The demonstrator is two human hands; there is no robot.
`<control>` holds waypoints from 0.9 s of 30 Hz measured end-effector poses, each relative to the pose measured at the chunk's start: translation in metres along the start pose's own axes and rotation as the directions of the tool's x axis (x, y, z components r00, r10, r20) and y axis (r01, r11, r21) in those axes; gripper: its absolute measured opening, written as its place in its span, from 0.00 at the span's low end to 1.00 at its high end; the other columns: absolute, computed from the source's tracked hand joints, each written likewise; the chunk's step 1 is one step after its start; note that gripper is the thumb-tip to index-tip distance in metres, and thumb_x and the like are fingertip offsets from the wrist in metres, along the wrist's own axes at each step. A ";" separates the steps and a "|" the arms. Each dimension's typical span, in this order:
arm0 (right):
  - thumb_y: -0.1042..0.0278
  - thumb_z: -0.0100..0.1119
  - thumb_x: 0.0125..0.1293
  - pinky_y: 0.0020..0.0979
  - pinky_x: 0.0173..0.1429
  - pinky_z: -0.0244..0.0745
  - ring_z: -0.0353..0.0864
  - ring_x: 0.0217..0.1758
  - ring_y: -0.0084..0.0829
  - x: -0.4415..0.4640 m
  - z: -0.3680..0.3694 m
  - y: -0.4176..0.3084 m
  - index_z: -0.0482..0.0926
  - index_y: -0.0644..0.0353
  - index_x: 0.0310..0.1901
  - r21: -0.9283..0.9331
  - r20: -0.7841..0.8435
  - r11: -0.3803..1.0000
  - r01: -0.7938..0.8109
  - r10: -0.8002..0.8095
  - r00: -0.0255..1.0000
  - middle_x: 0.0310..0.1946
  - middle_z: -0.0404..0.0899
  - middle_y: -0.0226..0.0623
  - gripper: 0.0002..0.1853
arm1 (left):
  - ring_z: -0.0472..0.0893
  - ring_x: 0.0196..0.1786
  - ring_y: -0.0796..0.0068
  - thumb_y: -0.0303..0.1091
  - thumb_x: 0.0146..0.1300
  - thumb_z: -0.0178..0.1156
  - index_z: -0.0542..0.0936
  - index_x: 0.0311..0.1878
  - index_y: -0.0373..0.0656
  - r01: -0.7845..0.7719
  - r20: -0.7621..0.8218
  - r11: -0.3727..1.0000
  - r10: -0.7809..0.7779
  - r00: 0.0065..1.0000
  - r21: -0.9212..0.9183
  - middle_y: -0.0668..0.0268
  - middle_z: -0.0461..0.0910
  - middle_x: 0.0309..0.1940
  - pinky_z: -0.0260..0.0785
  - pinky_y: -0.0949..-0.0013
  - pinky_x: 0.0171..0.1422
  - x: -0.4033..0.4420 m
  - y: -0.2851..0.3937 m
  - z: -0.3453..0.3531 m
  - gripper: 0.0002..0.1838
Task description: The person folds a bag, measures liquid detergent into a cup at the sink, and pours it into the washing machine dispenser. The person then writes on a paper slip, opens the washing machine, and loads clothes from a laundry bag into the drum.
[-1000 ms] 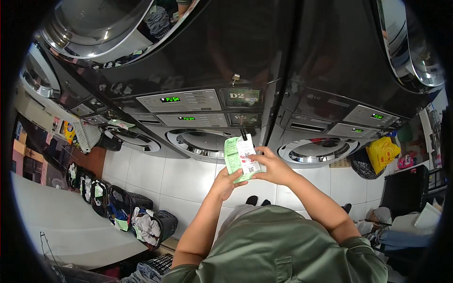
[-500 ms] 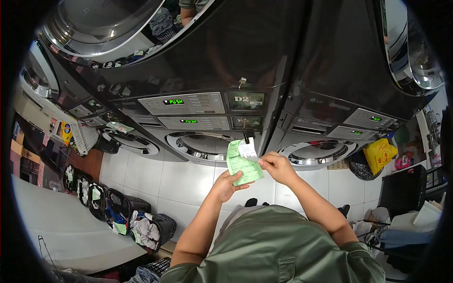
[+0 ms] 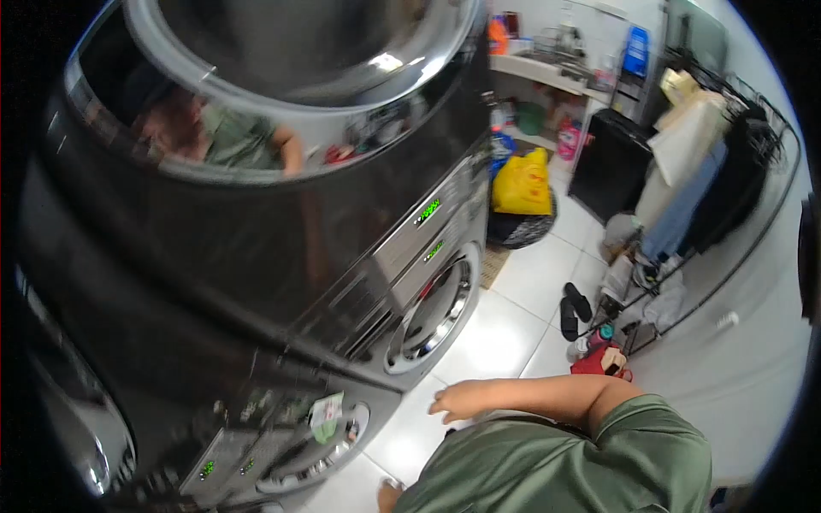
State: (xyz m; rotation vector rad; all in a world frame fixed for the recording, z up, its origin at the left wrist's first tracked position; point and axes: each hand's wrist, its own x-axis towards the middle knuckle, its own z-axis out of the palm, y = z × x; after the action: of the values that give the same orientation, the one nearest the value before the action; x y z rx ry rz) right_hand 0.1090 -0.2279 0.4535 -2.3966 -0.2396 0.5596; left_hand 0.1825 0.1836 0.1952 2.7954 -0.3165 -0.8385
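My right hand (image 3: pixel 457 400) hangs in front of my body over the tiled floor, with loosely bent fingers and nothing visible in it. Only a small part of my left hand (image 3: pixel 389 494) shows at the bottom edge, its fingers blurred and partly hidden by my shirt. Papers, a white slip (image 3: pixel 327 409) over a green sheet (image 3: pixel 324 432), hang on the front of the stacked machine at lower left, apart from both hands. Just behind them is a round washer door (image 3: pixel 357 427).
Another dark stacked machine (image 3: pixel 256 231) with lit green displays fills the left. Beyond it sits a yellow bag (image 3: pixel 523 184) on a dark bin. Black slippers (image 3: pixel 569 316) lie on the floor near a clothes rack (image 3: pixel 727 278). A sink counter (image 3: pixel 547 73) stands at the back.
My view has swung right, away from the machine marked D2. Both hands have let go of the green sheet and white slip, which now hang on that machine.
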 end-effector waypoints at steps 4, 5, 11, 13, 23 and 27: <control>0.53 0.62 0.66 0.51 0.57 0.77 0.80 0.57 0.51 -0.095 0.026 0.103 0.75 0.53 0.60 -0.165 -0.004 0.927 -0.338 0.342 0.940 0.55 0.77 0.48 0.23 | 0.84 0.45 0.56 0.43 0.70 0.59 0.73 0.60 0.37 0.120 0.372 0.855 0.090 0.924 -0.505 0.48 0.83 0.42 0.78 0.57 0.50 0.063 0.152 -0.002 0.23; 0.53 0.65 0.65 0.49 0.57 0.76 0.81 0.55 0.50 -0.124 0.031 0.124 0.76 0.51 0.61 -0.145 -0.020 0.881 -0.451 0.453 0.891 0.53 0.78 0.46 0.25 | 0.84 0.44 0.57 0.43 0.70 0.59 0.73 0.60 0.37 0.086 0.400 0.848 0.156 0.903 -0.524 0.49 0.83 0.42 0.78 0.57 0.49 0.078 0.192 -0.003 0.23; 0.50 0.64 0.65 0.48 0.59 0.76 0.81 0.58 0.52 -0.263 0.015 0.258 0.74 0.50 0.67 0.250 0.005 0.682 -0.687 0.709 0.705 0.57 0.80 0.51 0.30 | 0.84 0.43 0.59 0.41 0.70 0.58 0.74 0.59 0.37 -0.126 0.418 0.838 0.388 0.821 -0.530 0.51 0.83 0.41 0.77 0.59 0.47 0.152 0.454 0.002 0.21; 0.50 0.65 0.65 0.48 0.59 0.77 0.81 0.58 0.50 -0.306 -0.022 0.284 0.77 0.52 0.62 0.232 -0.019 0.613 -0.755 0.779 0.627 0.56 0.81 0.48 0.27 | 0.84 0.42 0.59 0.41 0.71 0.58 0.74 0.59 0.37 -0.150 0.393 0.831 0.403 0.827 -0.535 0.51 0.83 0.41 0.77 0.59 0.47 0.169 0.541 0.001 0.20; 0.50 0.63 0.67 0.49 0.58 0.77 0.79 0.60 0.50 -0.415 -0.240 0.491 0.70 0.49 0.70 0.210 -0.081 0.731 -0.649 0.675 0.734 0.60 0.77 0.46 0.31 | 0.83 0.40 0.63 0.39 0.71 0.57 0.76 0.57 0.37 -0.088 0.354 0.841 0.317 0.880 -0.534 0.55 0.83 0.40 0.76 0.62 0.43 0.232 0.823 0.033 0.18; 0.54 0.64 0.66 0.48 0.59 0.78 0.80 0.59 0.49 -0.435 -0.338 0.600 0.75 0.50 0.63 0.153 -0.184 0.684 -0.714 0.729 0.659 0.57 0.78 0.45 0.25 | 0.83 0.39 0.64 0.39 0.72 0.57 0.76 0.56 0.37 0.002 0.453 0.868 0.257 0.853 -0.496 0.56 0.83 0.40 0.76 0.63 0.42 0.264 0.922 0.090 0.17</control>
State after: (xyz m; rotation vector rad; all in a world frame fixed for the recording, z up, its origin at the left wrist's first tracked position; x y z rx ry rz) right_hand -0.1101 -1.0123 0.4482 -2.3987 0.8818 0.6018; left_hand 0.2139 -0.7790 0.2217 2.0331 -0.3194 -1.3970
